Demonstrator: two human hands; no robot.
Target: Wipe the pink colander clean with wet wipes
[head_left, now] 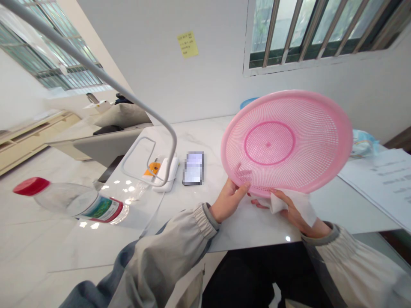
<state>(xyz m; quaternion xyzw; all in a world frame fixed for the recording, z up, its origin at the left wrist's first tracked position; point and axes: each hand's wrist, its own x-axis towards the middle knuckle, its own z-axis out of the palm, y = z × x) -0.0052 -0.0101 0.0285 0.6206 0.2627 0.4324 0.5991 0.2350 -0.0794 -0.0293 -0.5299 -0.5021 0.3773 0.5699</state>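
A round pink mesh colander (pixel 314 141) is held up and tilted above the white table, its inside facing me. My left hand (pixel 228 197) grips its lower left rim, thumb on the near side and fingers showing through the mesh behind. At the bottom rim, my right hand (pixel 293 211) is closed around a white wipe (pixel 303 205) and presses it against the colander's edge. Part of the wipe hangs over the back of that hand. Some fingertips of the right hand show below the rim.
A clear bottle (pixel 105 207) with a red cap stands left on the table (pixel 237 237). A phone (pixel 193 168), a white lamp base (pixel 166 173) with a curved arm, printed papers (pixel 385 175) and a soft packet (pixel 362 143) surround the colander. A blue rim (pixel 248 102) shows behind it.
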